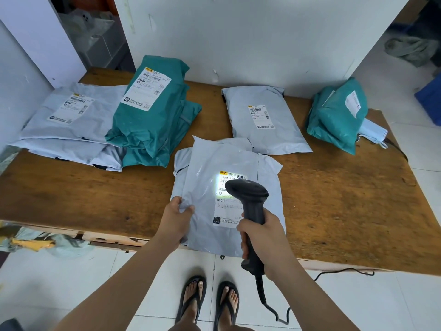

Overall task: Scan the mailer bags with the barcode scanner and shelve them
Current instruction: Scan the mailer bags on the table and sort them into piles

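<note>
Head view, scanning stage. The left hand [176, 218] pinches the left edge of a grey mailer bag [205, 173], thumb on top and fingers curled beneath. The bag lies flat at the near edge of the wooden table [334, 199], its lower end overhanging the edge. The right hand [265, 235] is clenched round the handle of the black barcode scanner [248, 189], whose head points down at the bag's shipping label [224, 211]. A bright patch of light falls on the label's upper part (the head covers part of the print). A coiled cord [263, 295] hangs from the handle's base toward the tiled floor.

Farther back on the table:
- Left: a stack of grey bags [66, 120].
- Beside it, partly overlapping it: a pile of teal bags [155, 120], label facing up.
- Centre rear: a single grey bag [267, 125], near the white wall.
- Right: a teal bundle [334, 120], well apart from the held bag.
</note>
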Tool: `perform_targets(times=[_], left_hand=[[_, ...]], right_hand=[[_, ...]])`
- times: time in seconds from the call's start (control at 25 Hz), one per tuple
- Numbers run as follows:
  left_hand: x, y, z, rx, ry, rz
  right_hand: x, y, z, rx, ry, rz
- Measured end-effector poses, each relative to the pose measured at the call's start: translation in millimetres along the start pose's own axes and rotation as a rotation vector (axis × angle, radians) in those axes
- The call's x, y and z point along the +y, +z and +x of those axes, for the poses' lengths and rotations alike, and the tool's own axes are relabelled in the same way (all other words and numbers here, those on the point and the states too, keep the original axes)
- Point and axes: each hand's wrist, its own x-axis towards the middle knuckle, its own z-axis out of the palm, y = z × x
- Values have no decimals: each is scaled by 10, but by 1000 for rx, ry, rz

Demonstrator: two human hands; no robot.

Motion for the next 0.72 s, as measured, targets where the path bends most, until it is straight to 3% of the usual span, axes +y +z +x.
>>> perform_targets(times=[0.32,0.56,0.72], left_hand=[[12,8,10,-2,-8,-26],[49,-203,121,141,16,-120],[119,-178,215,160,69,229]], right_hand=[[2,-5,32,15,2,24],[-5,-165,121,95,-30,52],[6,-264,227,140,-37,66]])
